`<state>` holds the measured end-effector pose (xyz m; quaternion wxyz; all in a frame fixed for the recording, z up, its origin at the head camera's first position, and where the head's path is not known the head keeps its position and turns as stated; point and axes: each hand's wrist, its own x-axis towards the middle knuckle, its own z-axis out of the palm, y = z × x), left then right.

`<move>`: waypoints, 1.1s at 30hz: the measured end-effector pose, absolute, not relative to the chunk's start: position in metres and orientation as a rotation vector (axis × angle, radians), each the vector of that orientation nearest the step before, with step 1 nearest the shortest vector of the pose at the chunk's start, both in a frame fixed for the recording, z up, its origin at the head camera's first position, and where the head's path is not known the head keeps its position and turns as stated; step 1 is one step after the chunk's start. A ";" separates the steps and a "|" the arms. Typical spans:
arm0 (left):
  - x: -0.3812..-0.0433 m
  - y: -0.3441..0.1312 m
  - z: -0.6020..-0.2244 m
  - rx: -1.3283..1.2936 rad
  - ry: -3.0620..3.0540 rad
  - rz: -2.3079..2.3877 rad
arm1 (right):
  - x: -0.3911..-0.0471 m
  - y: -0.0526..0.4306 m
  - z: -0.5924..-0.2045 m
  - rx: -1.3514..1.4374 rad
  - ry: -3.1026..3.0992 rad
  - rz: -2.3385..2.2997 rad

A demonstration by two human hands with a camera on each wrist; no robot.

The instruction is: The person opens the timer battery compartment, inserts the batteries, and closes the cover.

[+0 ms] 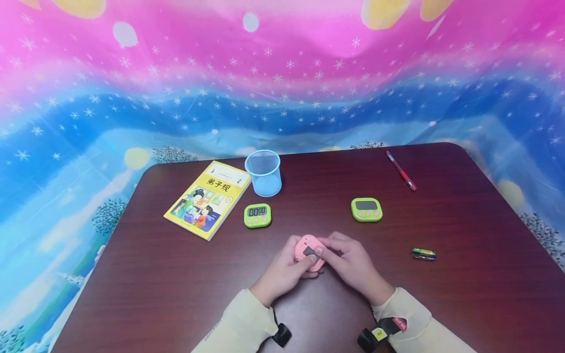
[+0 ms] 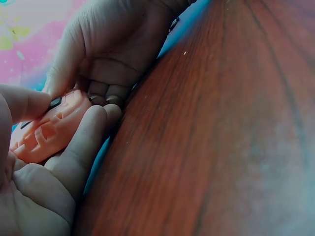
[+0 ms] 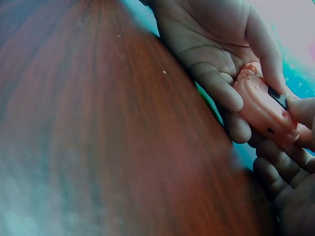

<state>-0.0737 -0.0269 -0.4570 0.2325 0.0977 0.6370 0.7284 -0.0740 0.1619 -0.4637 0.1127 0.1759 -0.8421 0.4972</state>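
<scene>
A small pink timer (image 1: 307, 241), its back turned up, is held between both hands over the front middle of the table. A dark rectangular piece (image 1: 308, 251) lies on its back. My left hand (image 1: 281, 268) grips the left side, fingers underneath and thumb on the back near that dark piece. From the right, my right hand (image 1: 355, 264) pinches the upper right edge, its thumb beside the left thumb. In the left wrist view, the pink casing (image 2: 47, 135) shows notches along its edge. The timer's front is hidden.
Beyond the hands lie two green timers (image 1: 258, 215), the other one (image 1: 367, 210) further right. A blue mesh pen cup (image 1: 267, 181) stands behind, next to a yellow book (image 1: 207, 198). To the right are small batteries (image 1: 423, 254) and a red pen (image 1: 400, 170).
</scene>
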 end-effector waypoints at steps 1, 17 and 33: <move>-0.074 -0.027 -0.457 0.272 1.755 1.999 | -0.074 0.162 -0.464 0.522 -2.477 1.436; -0.075 -0.027 -0.455 0.289 1.774 2.000 | -0.071 0.156 -0.463 0.405 -2.521 1.464; -0.070 -0.016 -0.459 0.265 1.777 2.228 | -0.057 0.134 -0.458 0.237 -2.464 1.786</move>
